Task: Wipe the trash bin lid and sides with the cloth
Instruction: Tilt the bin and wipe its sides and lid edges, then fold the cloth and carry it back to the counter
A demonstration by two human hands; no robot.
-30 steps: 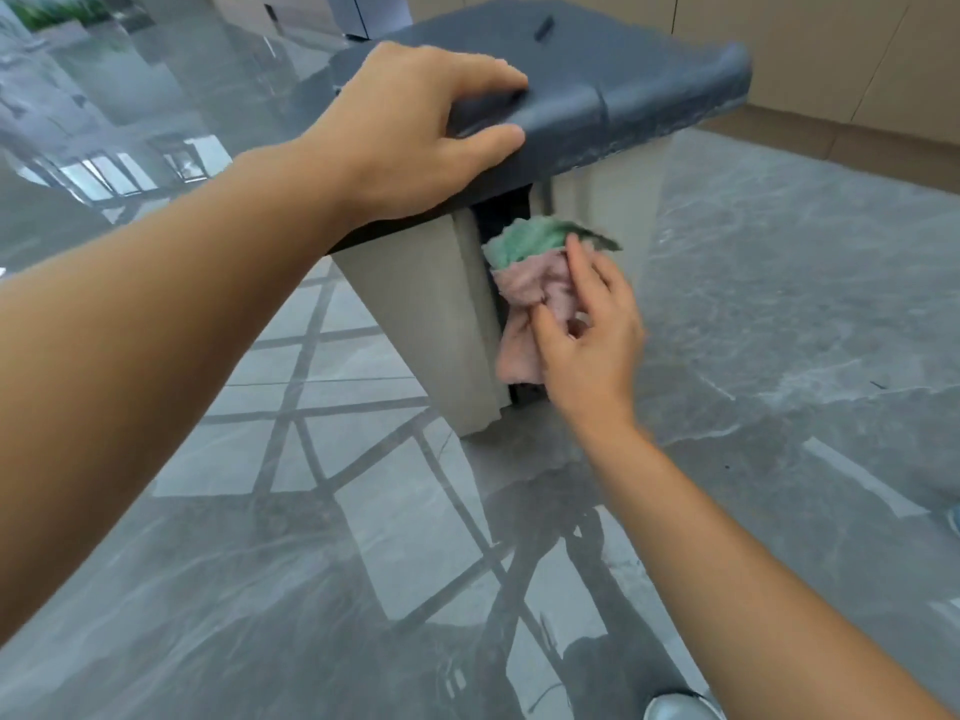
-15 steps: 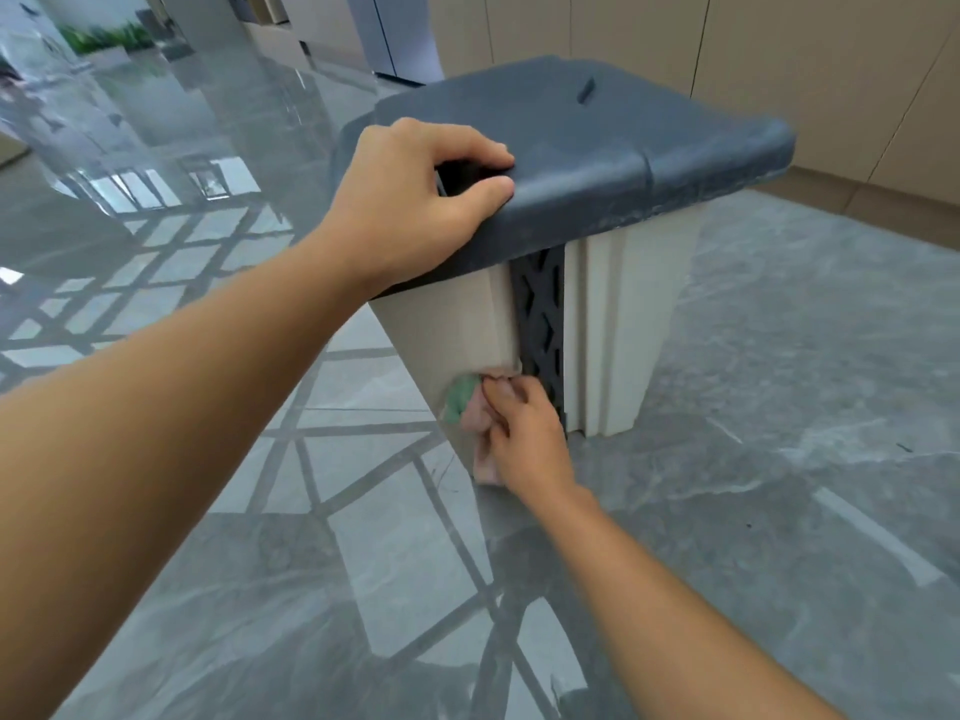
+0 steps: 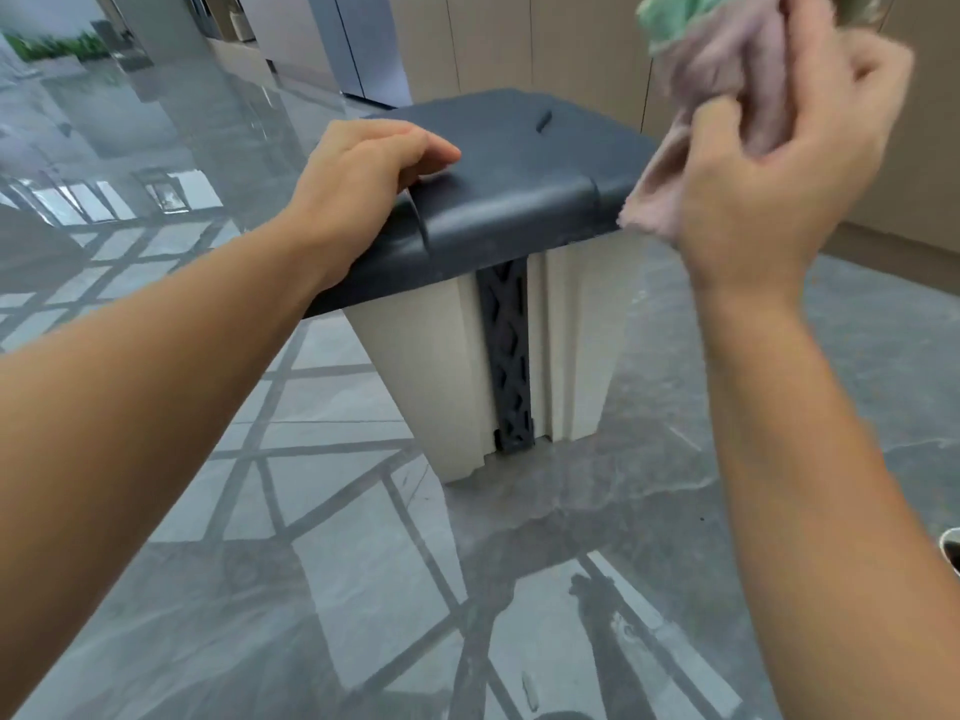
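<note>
A cream trash bin (image 3: 415, 376) with a dark grey lid (image 3: 519, 163) stands on the floor, tilted, with a black lattice strip (image 3: 506, 356) down its near side. My left hand (image 3: 363, 168) rests on the lid's near left edge, fingers curled over a recess. My right hand (image 3: 779, 148) is raised at the upper right, above and beside the lid's right corner, gripping a bunched pink and green cloth (image 3: 727, 59). A pink corner of the cloth hangs down next to the lid's right edge.
The floor (image 3: 363, 563) is glossy grey stone that mirrors window frames. Beige cabinet doors (image 3: 519, 44) line the wall behind the bin. A shoe tip (image 3: 950, 556) shows at the right edge.
My right hand has lifted the cloth from low on the bin's near side up to the height of the lid's right corner. The left hand has stayed on the lid.
</note>
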